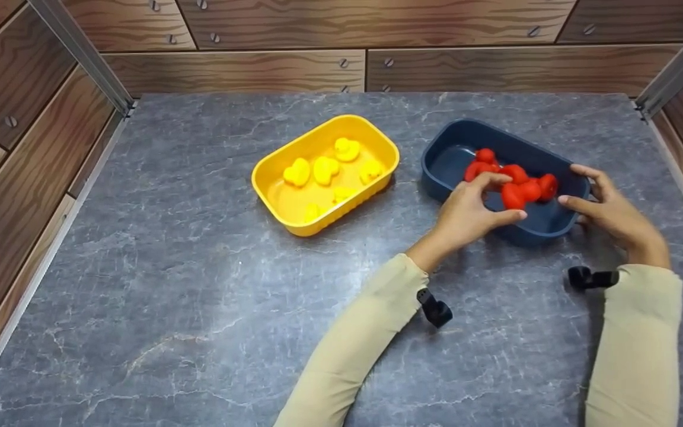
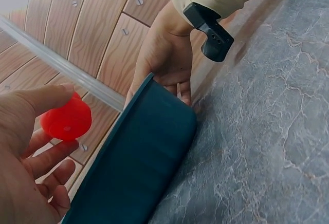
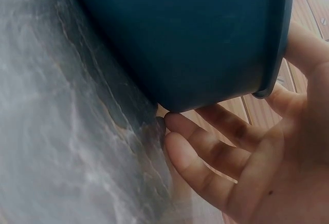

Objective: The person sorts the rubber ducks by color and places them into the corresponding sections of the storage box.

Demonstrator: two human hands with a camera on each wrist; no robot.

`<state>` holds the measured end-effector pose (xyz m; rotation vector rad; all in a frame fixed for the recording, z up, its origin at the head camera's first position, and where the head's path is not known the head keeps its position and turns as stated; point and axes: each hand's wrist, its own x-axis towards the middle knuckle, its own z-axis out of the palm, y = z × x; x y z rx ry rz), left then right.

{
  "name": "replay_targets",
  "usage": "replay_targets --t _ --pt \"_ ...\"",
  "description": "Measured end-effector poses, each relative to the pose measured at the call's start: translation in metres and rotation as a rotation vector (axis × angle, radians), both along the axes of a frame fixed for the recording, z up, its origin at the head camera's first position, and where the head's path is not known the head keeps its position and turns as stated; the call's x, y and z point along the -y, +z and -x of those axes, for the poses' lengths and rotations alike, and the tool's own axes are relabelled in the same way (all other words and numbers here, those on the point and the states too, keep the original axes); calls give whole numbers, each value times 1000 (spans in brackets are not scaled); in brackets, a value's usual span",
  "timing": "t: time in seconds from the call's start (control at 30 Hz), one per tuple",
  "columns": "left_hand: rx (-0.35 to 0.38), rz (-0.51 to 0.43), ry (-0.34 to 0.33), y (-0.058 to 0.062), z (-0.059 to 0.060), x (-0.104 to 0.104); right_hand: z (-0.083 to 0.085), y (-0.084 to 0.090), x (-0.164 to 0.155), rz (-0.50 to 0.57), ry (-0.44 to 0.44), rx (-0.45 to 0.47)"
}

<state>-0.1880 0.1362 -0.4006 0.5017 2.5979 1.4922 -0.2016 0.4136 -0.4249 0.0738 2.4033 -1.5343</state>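
Sleeves fill the lower right of the head view, and above them both hands work at the blue tub (image 1: pixel 454 148) in the right half of the frame. Left hand (image 1: pixel 466 213) has a red toy (image 1: pixel 512 197) pinched between thumb and fingertips, above the tub's near wall. Right hand (image 1: pixel 611 207) cups the tub's right end: its grip is loose, thumb over the rim, fingers under the outer wall.

Risk, as I judge it: the pinch on the red toy is shallow, so it could slip back among the other red toys (image 1: pixel 516 174), or the tub could tip or slide on the table (image 1: pixel 199 296) if the right hand lifts its end.

Only the right wrist view shows those fingers (image 3: pixel 205 147) tucked beneath the tub's corner. Only the head view shows the yellow tub (image 1: pixel 270 178) of yellow toys (image 1: pixel 325 170) at centre.
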Motion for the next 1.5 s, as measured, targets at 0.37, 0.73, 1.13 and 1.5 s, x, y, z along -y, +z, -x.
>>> replay_targets --t 0.37,0.73,1.13,1.5 --pt "-17 -33 -29 9 -2 0 0 3 3 3 17 -12" --pt "-66 -134 -45 2 3 15 2 2 6 -48 13 9" --pt "-88 -228 -72 -4 6 43 -3 7 4 -73 43 -34" --pt "-87 -107 -32 4 6 69 -7 28 21 -120 -128 -143"
